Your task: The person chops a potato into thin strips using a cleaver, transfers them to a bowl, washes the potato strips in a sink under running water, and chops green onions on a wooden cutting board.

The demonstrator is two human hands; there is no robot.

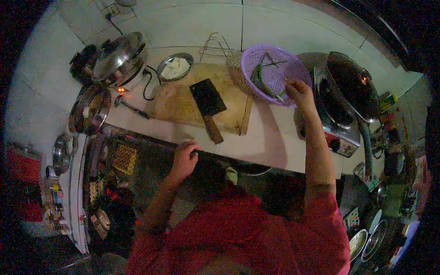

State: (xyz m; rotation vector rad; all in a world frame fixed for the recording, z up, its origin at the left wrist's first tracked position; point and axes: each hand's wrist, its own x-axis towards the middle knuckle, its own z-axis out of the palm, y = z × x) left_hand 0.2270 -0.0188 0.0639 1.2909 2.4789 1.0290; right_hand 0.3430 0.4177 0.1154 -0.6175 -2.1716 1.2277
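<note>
My right hand (298,90) is at the right rim of a purple plastic colander (251,84), fingers bent together; whether it grips the rim or something small is unclear. Long green vegetables (258,76), perhaps scallions or green beans, lie inside the colander. My left hand (187,154) rests loosely curled at the counter's front edge, holding nothing visible. Between the hands, a cleaver (208,98) with a dark blade and wooden handle lies on a wooden cutting board (172,103), handle toward me. A metal dish of white pieces (176,68) stands at the board's back left.
At the left are a lidded metal pot (118,63), a metal pan (90,110) and a dark utensil (132,107) on the counter (254,147). To the right, a wok (352,86) leans near a gas stove (343,142). A wire rack (215,46) stands at the wall.
</note>
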